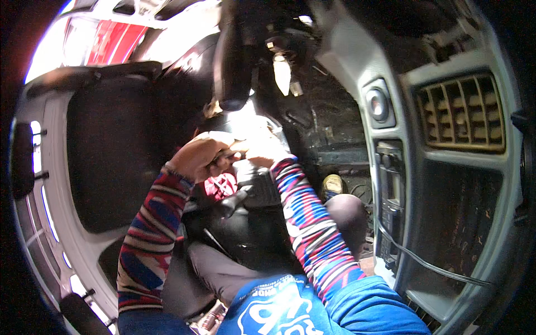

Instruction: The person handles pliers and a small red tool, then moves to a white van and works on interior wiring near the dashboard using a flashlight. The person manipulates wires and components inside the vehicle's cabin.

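Observation:
My left hand (204, 155) is at the middle of the view, its fingers curled inward against the fingers of my right hand. Strong light washes out much of my right hand (263, 146), whose fingers look bent and pressed together. Both hands seem to pinch something small between them, too bright and covered to make out. Right below them is a dark grey ribbed part (259, 185) with a black stalk (231, 204) at its lower left. Beneath my left hand shows a red patterned thing (221, 186), partly hidden.
On the right runs a grey dashboard panel with a slatted air vent (462, 113), a round knob (378, 105) and a loose grey cable (424, 260). A dark door panel (111, 162) stands at the left. A shoe (333, 184) is beside my knee (347, 219).

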{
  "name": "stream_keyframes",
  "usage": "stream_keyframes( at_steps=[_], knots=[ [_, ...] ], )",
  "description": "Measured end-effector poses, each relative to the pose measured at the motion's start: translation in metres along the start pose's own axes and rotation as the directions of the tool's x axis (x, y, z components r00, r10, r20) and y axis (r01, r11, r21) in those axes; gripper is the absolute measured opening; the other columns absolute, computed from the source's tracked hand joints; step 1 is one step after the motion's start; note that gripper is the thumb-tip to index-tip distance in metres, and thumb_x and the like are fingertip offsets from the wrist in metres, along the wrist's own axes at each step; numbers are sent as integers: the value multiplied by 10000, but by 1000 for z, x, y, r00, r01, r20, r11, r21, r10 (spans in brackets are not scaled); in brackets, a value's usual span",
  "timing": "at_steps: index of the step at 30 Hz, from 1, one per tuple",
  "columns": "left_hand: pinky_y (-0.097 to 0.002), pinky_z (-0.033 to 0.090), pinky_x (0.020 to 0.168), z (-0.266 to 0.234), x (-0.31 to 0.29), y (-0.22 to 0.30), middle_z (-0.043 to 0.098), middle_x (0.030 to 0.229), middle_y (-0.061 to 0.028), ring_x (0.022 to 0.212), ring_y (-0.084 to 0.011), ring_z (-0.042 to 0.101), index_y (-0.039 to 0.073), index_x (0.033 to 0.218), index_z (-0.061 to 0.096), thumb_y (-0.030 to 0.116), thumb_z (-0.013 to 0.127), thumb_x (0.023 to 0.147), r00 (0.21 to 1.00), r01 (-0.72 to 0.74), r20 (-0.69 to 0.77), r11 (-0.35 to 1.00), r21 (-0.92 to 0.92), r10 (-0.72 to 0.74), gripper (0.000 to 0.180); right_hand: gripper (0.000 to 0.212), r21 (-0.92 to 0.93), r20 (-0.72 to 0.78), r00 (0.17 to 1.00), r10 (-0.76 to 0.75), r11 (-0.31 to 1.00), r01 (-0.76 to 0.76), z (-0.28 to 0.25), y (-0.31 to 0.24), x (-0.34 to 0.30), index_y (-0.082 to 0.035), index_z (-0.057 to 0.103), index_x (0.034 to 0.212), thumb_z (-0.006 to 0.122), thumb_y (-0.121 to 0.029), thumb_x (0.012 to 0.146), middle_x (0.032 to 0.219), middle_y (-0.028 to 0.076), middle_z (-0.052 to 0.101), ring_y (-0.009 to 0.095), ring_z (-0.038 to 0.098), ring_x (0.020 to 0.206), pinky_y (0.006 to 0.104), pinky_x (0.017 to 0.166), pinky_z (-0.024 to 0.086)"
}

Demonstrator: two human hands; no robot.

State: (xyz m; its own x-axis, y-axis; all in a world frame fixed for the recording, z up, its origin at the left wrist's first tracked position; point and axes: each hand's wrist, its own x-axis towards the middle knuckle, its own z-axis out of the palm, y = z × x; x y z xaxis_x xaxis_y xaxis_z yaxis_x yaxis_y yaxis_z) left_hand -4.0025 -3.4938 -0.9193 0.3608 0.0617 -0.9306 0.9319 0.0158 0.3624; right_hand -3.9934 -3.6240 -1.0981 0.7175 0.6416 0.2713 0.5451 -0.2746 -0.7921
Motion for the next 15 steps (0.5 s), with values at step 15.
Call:
stream_keyframes(
  at_steps=[15],
  knots=[
    [-210, 291, 359, -30, -7, -14, 609, 777, -64, 485, -37, 456, -23, 995, 596, 79, 630, 944, 1000, -5, 21, 1000, 23, 5, 119, 237, 229, 7, 871, 492, 847, -480, 47, 44, -21, -71, 798, 1017, 778, -160, 799, 963, 104, 778, 254, 732, 987, 375, 895, 560]
  ],
)
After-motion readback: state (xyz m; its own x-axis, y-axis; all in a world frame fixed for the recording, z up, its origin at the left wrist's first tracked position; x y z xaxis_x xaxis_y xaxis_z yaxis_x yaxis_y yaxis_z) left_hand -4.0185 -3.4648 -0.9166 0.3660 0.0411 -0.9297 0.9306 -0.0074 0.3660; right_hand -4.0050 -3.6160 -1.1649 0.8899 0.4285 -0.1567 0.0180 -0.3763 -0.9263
